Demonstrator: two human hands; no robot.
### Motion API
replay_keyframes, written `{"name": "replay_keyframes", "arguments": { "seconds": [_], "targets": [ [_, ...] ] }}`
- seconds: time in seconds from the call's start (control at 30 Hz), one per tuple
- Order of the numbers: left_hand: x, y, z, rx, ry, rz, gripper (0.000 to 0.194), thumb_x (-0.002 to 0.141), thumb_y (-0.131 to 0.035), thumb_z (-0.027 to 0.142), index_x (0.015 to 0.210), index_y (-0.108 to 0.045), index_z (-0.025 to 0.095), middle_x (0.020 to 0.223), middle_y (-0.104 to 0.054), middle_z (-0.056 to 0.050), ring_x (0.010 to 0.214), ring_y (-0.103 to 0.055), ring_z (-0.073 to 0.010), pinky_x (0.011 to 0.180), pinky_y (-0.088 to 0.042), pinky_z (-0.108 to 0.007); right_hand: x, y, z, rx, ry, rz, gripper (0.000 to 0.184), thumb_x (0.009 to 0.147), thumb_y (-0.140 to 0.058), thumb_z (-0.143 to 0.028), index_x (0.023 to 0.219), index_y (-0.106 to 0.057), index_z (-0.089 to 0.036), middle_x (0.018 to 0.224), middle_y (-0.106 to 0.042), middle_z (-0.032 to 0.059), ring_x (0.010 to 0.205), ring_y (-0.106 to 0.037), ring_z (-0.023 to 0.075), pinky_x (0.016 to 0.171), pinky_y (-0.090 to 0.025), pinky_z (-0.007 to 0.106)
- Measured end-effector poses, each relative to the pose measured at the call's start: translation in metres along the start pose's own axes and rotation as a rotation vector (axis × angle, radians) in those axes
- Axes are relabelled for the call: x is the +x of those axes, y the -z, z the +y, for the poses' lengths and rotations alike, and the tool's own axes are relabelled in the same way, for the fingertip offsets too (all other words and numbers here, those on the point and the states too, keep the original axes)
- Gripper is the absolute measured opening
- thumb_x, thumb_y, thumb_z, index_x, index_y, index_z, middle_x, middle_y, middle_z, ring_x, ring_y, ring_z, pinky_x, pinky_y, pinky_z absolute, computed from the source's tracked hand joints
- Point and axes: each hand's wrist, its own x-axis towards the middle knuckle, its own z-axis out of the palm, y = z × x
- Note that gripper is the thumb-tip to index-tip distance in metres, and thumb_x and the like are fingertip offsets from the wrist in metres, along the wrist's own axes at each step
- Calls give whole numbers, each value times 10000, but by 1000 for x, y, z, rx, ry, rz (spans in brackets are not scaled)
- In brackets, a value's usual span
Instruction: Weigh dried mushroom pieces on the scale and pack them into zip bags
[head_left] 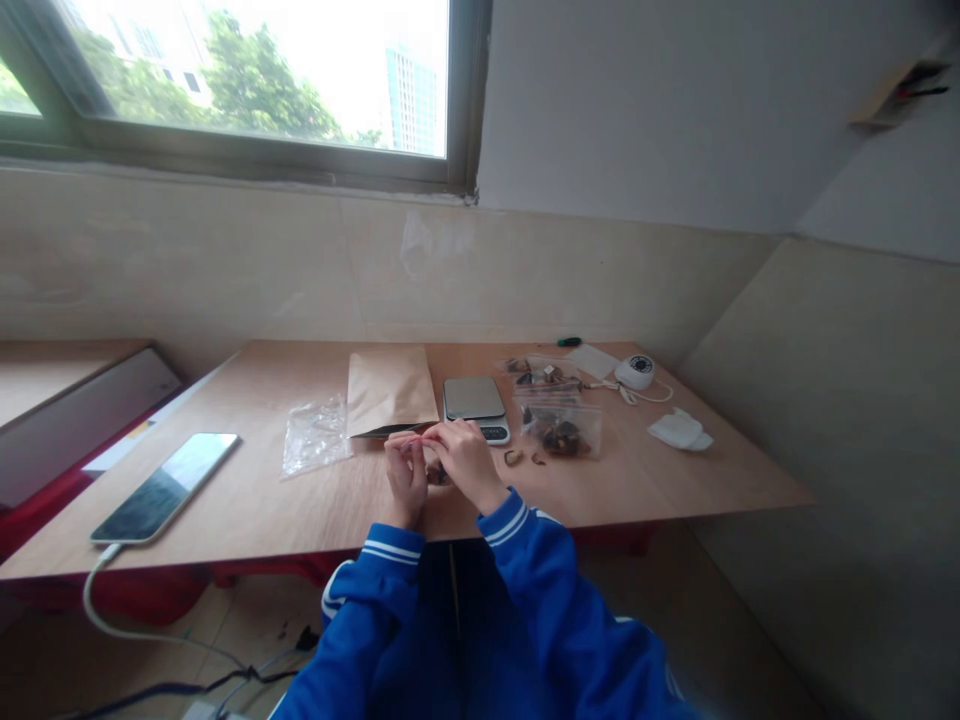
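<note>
Close together near the table's front edge, both hands pinch the top of a small clear zip bag [437, 474] with dark brown dried pieces in it. My left hand [406, 478] is closed on one side of its mouth, and my right hand [466, 458] has its fingertips on the other side. Most of the bag is hidden behind the hands. Just beyond them stand a kitchen scale [474, 398] and a brown paper bag [391, 386] with a dark opening toward me. Right of the hands are filled zip bags [562, 432] and loose brown dried pieces [513, 458].
An empty clear plastic bag [315, 438] lies left of the paper bag. A phone [166, 488] with a charging cable [112, 625] is at the left. On the right are a white dome camera [635, 372], a crumpled white tissue [680, 430] and a green-handled tool [570, 342].
</note>
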Motion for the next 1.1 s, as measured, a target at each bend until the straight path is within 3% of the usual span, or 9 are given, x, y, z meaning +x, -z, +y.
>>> {"name": "replay_keyframes", "arguments": {
  "seconds": [0.4,0.57,0.77,1.1],
  "targets": [
    [1,0,0,-35,50,-58,167,920,-444,355,922,-451,189,871,-530,-35,774,-555,-133,679,-476,-278,-5,7,4,-180,104,-36,174,938,-499,-265,941,-658,-193,904,-693,61,865,-545,211,812,-344,339],
    [0,0,-2,-37,36,-69,179,924,-433,363,895,-445,187,843,-519,-29,753,-547,-131,670,-474,-277,-5,3,5,-173,102,-12,192,946,-484,-281,905,-653,-199,873,-694,45,846,-539,203,806,-335,334],
    [-2,0,-4,-36,119,-87,214,924,-424,398,926,-456,187,871,-531,-30,722,-553,-120,626,-470,-255,-5,2,4,-129,64,-6,208,953,-469,-310,942,-648,-203,900,-702,49,852,-543,200,806,-334,338],
    [-2,-2,-6,43,32,-67,168,926,-421,347,872,-414,188,870,-532,-33,716,-557,-119,610,-459,-255,-4,-5,4,-125,46,35,151,927,-487,-157,867,-621,-195,870,-687,40,859,-536,207,822,-333,343]
  ]
}}
